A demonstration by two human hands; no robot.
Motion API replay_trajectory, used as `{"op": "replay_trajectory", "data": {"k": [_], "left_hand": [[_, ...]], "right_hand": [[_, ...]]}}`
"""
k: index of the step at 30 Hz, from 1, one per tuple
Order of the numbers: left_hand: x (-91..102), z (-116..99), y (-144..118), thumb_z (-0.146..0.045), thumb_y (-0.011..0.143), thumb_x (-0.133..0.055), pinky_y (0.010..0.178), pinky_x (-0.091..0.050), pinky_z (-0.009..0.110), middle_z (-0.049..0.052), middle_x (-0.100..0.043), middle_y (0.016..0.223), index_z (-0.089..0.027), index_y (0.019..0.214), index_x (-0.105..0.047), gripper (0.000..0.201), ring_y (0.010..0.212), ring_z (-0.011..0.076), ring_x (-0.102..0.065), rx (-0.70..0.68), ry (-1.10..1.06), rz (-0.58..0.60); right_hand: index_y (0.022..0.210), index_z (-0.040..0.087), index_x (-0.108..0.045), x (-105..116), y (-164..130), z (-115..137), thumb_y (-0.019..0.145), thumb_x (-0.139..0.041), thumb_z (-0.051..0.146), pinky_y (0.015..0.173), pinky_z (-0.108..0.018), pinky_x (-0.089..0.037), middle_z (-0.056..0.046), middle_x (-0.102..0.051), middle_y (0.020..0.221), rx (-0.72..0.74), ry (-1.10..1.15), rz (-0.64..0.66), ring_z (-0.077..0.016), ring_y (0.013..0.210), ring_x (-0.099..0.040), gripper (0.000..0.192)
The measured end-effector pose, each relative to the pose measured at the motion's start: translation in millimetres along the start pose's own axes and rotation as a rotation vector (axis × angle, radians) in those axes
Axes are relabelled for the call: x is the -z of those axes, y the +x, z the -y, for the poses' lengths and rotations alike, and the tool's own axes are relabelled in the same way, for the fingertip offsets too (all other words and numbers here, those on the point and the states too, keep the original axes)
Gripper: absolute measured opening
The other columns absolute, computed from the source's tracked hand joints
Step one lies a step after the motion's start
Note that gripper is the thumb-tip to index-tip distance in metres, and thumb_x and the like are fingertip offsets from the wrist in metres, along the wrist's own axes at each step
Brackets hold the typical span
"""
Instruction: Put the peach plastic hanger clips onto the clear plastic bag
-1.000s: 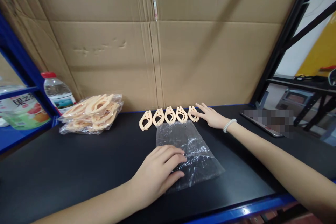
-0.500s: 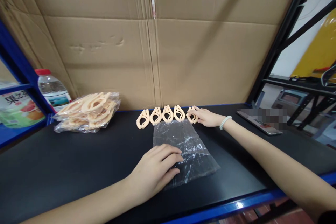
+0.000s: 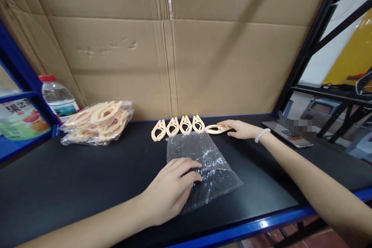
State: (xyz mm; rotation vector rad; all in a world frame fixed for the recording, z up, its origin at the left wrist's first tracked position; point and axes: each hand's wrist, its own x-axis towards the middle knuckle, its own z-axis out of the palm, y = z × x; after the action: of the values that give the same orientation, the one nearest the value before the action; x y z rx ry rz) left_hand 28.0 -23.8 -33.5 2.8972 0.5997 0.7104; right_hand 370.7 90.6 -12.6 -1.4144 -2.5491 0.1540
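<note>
My left hand (image 3: 174, 188) lies on a flat clear plastic bag (image 3: 212, 174), fingers loosely extended and a little apart. At the back of the table, my right hand (image 3: 240, 128), with a pale beaded bracelet at the wrist, grips one end of a cream plastic folding hanger (image 3: 213, 129). This hanger lies turned sideways, its looped end pointing left towards the bag's far edge. Left of it, several matching folded hangers (image 3: 186, 124) form a row just beyond the bag, their narrow ends pointing away from me.
Clear bags of cream hangers (image 3: 100, 122) are stacked at the left back. Beside them stand a red-capped water bottle (image 3: 59, 99) and a green printed package (image 3: 21, 118). A phone (image 3: 287, 135) lies at the right. Cardboard (image 3: 232, 54) walls off the back of the black table (image 3: 87, 186).
My right hand has moved a little right, and the hanger at the row's right end has turned from upright to sideways. My left hand has stayed on the bag.
</note>
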Motion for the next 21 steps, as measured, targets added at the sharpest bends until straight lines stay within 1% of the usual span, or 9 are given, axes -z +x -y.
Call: {"op": "replay_trajectory", "data": {"k": [3, 6, 8, 10, 12, 14, 16, 19, 21], "left_hand": [[-0.1, 0, 1, -0.010, 0.092, -0.044, 0.102, -0.045, 0.044, 0.008, -0.057, 0.131, -0.021, 0.116, -0.057, 0.030, 0.120, 0.0247, -0.052, 0.027, 0.007, 0.015], [-1.0, 0, 0, -0.011, 0.091, -0.046, 0.105, -0.044, 0.045, 0.009, -0.056, 0.133, -0.020, 0.122, -0.056, 0.034, 0.123, 0.0249, -0.051, 0.033, 0.008, 0.026], [-1.4, 0, 0, -0.011, 0.090, -0.047, 0.106, -0.044, 0.045, 0.008, -0.057, 0.133, -0.020, 0.125, -0.054, 0.037, 0.124, 0.0248, -0.051, 0.029, 0.003, 0.023], [-1.6, 0, -1, -0.011, 0.090, -0.046, 0.106, -0.044, 0.045, 0.009, -0.058, 0.133, -0.019, 0.129, -0.052, 0.040, 0.124, 0.0247, -0.050, 0.023, -0.005, 0.018], [-1.8, 1, -1, -0.011, 0.090, -0.046, 0.107, -0.044, 0.044, 0.009, -0.059, 0.132, -0.019, 0.133, -0.049, 0.044, 0.125, 0.0245, -0.050, 0.018, -0.014, 0.014], [-2.4, 1, 0, -0.010, 0.089, -0.046, 0.106, -0.044, 0.044, 0.009, -0.059, 0.132, -0.019, 0.136, -0.046, 0.047, 0.124, 0.0245, -0.050, 0.014, -0.022, 0.012], [-3.0, 1, 0, -0.010, 0.089, -0.046, 0.106, -0.044, 0.044, 0.009, -0.058, 0.133, -0.019, 0.136, -0.045, 0.048, 0.124, 0.0246, -0.050, 0.019, -0.027, 0.010], [-2.9, 0, 1, -0.010, 0.087, -0.046, 0.106, -0.044, 0.044, 0.010, -0.058, 0.134, -0.019, 0.136, -0.045, 0.050, 0.123, 0.0247, -0.051, 0.035, -0.038, 0.010], [-1.4, -2, 2, -0.010, 0.086, -0.047, 0.106, -0.044, 0.045, 0.010, -0.057, 0.134, -0.019, 0.136, -0.045, 0.051, 0.123, 0.0251, -0.051, 0.044, -0.049, 0.010]], "right_hand": [[0.119, 0.015, -0.066, 6, -7, 1, 0.074, -0.057, 0.012, 0.086, -0.036, -0.050, -0.011, -0.070, 0.112, -0.014, 0.024, 0.008, -0.0241, 0.097, -0.065, 0.047], [0.108, 0.016, -0.072, 15, -13, 8, 0.073, -0.060, 0.017, 0.068, -0.029, -0.049, -0.007, -0.072, 0.094, -0.014, 0.049, 0.015, -0.0184, 0.074, -0.064, 0.037], [0.100, 0.017, -0.074, 22, -17, 12, 0.077, -0.060, 0.025, 0.063, -0.028, -0.047, -0.006, -0.072, 0.093, 0.021, 0.084, -0.012, -0.0167, 0.070, -0.062, 0.029], [0.094, 0.018, -0.075, 28, -21, 16, 0.083, -0.058, 0.035, 0.064, -0.029, -0.047, -0.008, -0.071, 0.095, 0.050, 0.130, -0.114, -0.0176, 0.074, -0.063, 0.027], [0.092, 0.018, -0.075, 34, -24, 21, 0.088, -0.055, 0.043, 0.067, -0.031, -0.048, -0.008, -0.072, 0.092, 0.024, 0.174, -0.280, -0.0185, 0.076, -0.064, 0.031], [0.092, 0.018, -0.073, 38, -26, 29, 0.089, -0.055, 0.047, 0.067, -0.032, -0.050, -0.007, -0.073, 0.086, -0.025, 0.238, -0.433, -0.0175, 0.071, -0.063, 0.034], [0.093, 0.019, -0.072, 41, -28, 41, 0.087, -0.061, 0.048, 0.064, -0.031, -0.051, -0.006, -0.072, 0.081, -0.049, 0.351, -0.539, -0.0154, 0.065, -0.062, 0.032], [0.087, 0.020, -0.069, 47, -34, 65, 0.080, -0.072, 0.044, 0.060, -0.027, -0.052, -0.003, -0.070, 0.075, -0.012, 0.568, -0.611, -0.0138, 0.063, -0.063, 0.025], [0.080, 0.021, -0.067, 50, -40, 81, 0.076, -0.077, 0.040, 0.057, -0.025, -0.053, -0.002, -0.069, 0.074, 0.068, 0.672, -0.599, -0.0135, 0.063, -0.064, 0.022]]}}
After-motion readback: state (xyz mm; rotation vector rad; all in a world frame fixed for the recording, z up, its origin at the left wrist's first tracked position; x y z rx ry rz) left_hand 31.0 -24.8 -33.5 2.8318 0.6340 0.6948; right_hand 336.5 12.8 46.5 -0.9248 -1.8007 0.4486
